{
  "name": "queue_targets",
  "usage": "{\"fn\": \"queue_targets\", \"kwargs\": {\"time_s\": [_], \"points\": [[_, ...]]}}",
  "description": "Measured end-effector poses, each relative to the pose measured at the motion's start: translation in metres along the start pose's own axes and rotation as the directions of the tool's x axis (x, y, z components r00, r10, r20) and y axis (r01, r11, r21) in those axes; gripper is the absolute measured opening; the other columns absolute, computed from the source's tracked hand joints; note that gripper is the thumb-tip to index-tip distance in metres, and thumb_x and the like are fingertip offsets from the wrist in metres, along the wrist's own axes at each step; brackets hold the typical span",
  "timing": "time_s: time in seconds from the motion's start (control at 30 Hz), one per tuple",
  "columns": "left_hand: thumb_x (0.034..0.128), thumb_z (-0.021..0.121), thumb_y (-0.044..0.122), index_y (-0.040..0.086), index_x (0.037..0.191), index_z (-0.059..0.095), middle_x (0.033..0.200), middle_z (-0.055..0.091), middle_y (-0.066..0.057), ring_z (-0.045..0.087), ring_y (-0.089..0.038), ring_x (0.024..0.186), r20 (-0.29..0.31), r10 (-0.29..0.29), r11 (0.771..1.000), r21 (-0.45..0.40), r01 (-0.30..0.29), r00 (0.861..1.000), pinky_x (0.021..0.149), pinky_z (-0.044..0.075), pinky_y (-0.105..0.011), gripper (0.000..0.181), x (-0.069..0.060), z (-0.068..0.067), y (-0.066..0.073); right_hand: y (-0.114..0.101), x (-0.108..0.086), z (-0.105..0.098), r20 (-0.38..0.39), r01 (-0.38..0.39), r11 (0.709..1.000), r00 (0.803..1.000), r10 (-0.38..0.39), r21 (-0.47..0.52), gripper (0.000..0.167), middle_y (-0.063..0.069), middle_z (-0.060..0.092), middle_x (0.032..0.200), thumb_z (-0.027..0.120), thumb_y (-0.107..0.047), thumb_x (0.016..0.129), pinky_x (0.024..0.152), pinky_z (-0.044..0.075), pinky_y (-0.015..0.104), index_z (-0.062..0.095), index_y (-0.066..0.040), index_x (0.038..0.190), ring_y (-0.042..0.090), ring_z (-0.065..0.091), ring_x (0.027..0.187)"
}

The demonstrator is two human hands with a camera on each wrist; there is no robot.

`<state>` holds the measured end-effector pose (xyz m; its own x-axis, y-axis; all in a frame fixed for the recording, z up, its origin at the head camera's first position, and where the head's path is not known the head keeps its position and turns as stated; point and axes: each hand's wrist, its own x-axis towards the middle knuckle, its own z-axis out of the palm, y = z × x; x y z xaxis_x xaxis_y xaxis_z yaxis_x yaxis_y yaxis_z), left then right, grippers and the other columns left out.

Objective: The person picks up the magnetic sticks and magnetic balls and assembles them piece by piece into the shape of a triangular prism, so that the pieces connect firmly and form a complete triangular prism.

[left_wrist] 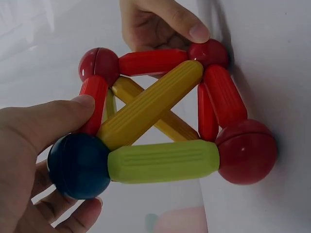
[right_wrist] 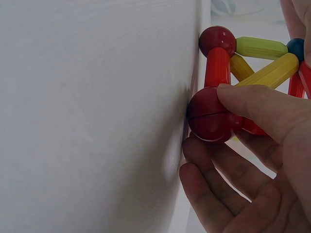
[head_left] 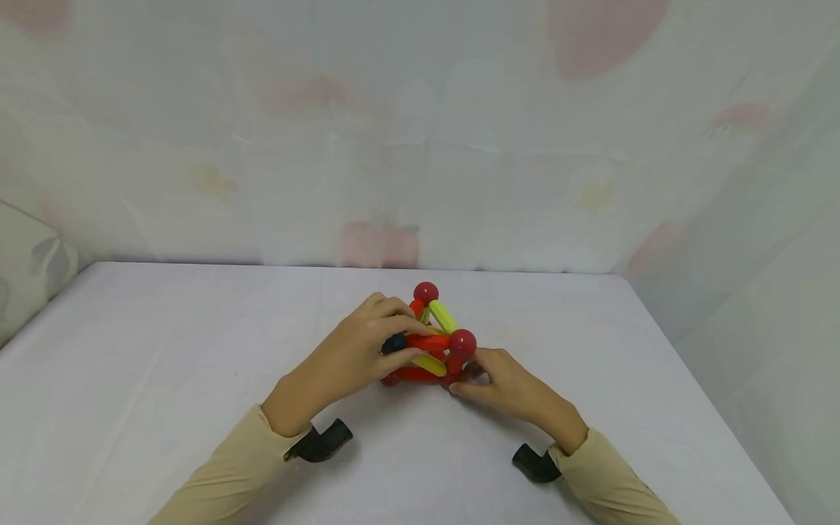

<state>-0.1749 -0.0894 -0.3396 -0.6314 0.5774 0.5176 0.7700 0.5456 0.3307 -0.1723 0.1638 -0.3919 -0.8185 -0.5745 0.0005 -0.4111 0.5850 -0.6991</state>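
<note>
A toy frame of balls and ribbed sticks (head_left: 429, 341) stands on the white table, built from red, yellow and lime sticks. My left hand (head_left: 361, 346) grips its upper left side. In the left wrist view, that thumb lies on a red stick (left_wrist: 92, 107), with fingers curled behind a dark blue ball (left_wrist: 80, 166). On the lower right, my right hand (head_left: 508, 385) pinches a red ball (right_wrist: 214, 115) close to the tabletop. Two yellow sticks (left_wrist: 153, 104) cross inside the frame. One red ball (head_left: 426, 293) tops the frame at the back. The hands hide parts of the frame.
White cloth covers the table (head_left: 197, 328). Behind it hangs a pale patterned curtain (head_left: 459, 182). Each sleeve carries a black wrist mount, one at the left wrist (head_left: 321, 441) and another near the right wrist (head_left: 537, 464).
</note>
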Motion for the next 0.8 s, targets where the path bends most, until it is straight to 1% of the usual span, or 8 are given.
{"fn": "queue_targets", "kwargs": {"time_s": [0.13,0.2,0.3,0.37,0.43,0.57,0.67,0.8], "points": [[0.0777,0.086,0.022,0.015,0.103,0.075,0.099,0.06,0.001,0.052,-0.01,0.09,0.007,-0.019,1.0,-0.009,0.019,1.0,0.07,0.052,-0.018,0.028,-0.001,-0.005,-0.002,0.0,0.001,0.0,-0.001,0.003,1.0,1.0,-0.003,0.004,0.035,-0.001,0.07,0.109,0.072,-0.02,0.091,0.086,0.055,0.028,0.06,-0.012,0.123,0.013,0.066,0.095],[0.0781,0.085,0.022,0.014,0.101,0.074,0.096,0.058,0.001,0.052,-0.008,0.085,0.025,-0.049,0.998,-0.031,0.05,0.998,0.066,0.05,-0.017,0.027,-0.002,-0.007,-0.004,0.0,0.001,0.0,-0.002,0.005,1.0,1.0,-0.005,0.004,0.035,-0.001,0.07,0.108,0.072,-0.02,0.091,0.086,0.055,0.028,0.06,-0.012,0.122,0.013,0.066,0.095],[0.0786,0.085,0.022,0.014,0.099,0.073,0.092,0.054,0.004,0.051,-0.005,0.076,0.076,-0.109,0.991,-0.075,0.115,0.991,0.06,0.048,-0.016,0.025,-0.004,-0.011,-0.005,0.0,0.001,0.001,-0.002,0.004,1.0,1.0,-0.004,0.005,0.034,-0.001,0.071,0.108,0.072,-0.02,0.091,0.086,0.055,0.027,0.06,-0.012,0.122,0.012,0.066,0.094],[0.0787,0.085,0.022,0.015,0.099,0.073,0.092,0.052,0.006,0.052,-0.004,0.075,0.115,-0.143,0.983,-0.097,0.155,0.983,0.059,0.048,-0.016,0.025,-0.005,-0.014,-0.006,0.001,0.002,0.001,0.001,0.0,1.0,1.0,0.0,0.007,0.034,-0.001,0.071,0.109,0.072,-0.02,0.091,0.086,0.055,0.027,0.061,-0.012,0.121,0.013,0.067,0.095],[0.0789,0.085,0.023,0.016,0.1,0.073,0.092,0.052,0.007,0.053,-0.004,0.075,0.151,-0.164,0.977,-0.109,0.181,0.975,0.059,0.048,-0.017,0.025,-0.005,-0.017,-0.006,0.001,0.002,0.002,0.005,-0.008,1.0,1.0,0.008,0.008,0.033,-0.001,0.071,0.109,0.072,-0.02,0.091,0.087,0.055,0.027,0.061,-0.012,0.121,0.013,0.067,0.095],[0.0796,0.084,0.025,0.017,0.101,0.072,0.092,0.052,0.007,0.053,-0.004,0.076,0.211,-0.191,0.97,-0.109,0.217,0.959,0.061,0.049,-0.018,0.026,-0.006,-0.023,-0.007,0.001,0.004,0.005,0.012,-0.032,0.999,0.999,0.032,-0.006,0.032,-0.001,0.071,0.108,0.072,-0.024,0.091,0.088,0.055,0.029,0.063,-0.012,0.119,0.013,0.066,0.096],[0.0795,0.084,0.027,0.019,0.101,0.072,0.09,0.051,0.007,0.053,-0.007,0.076,0.242,-0.2,0.969,-0.095,0.228,0.949,0.063,0.048,-0.019,0.026,-0.007,-0.027,-0.008,0.0,0.004,0.007,0.022,-0.037,0.999,0.999,0.038,-0.015,0.031,-0.002,0.071,0.108,0.072,-0.026,0.091,0.089,0.055,0.03,0.063,-0.012,0.117,0.013,0.065,0.097],[0.0801,0.083,0.029,0.019,0.1,0.072,0.089,0.051,0.007,0.054,-0.012,0.077,0.255,-0.199,0.969,-0.093,0.229,0.946,0.064,0.047,-0.019,0.025,-0.007,-0.028,-0.009,0.0,0.004,0.008,0.027,-0.016,1.0,0.999,0.017,-0.022,0.03,-0.003,0.071,0.108,0.072,-0.025,0.092,0.089,0.055,0.03,0.063,-0.013,0.117,0.012,0.066,0.098]]}}
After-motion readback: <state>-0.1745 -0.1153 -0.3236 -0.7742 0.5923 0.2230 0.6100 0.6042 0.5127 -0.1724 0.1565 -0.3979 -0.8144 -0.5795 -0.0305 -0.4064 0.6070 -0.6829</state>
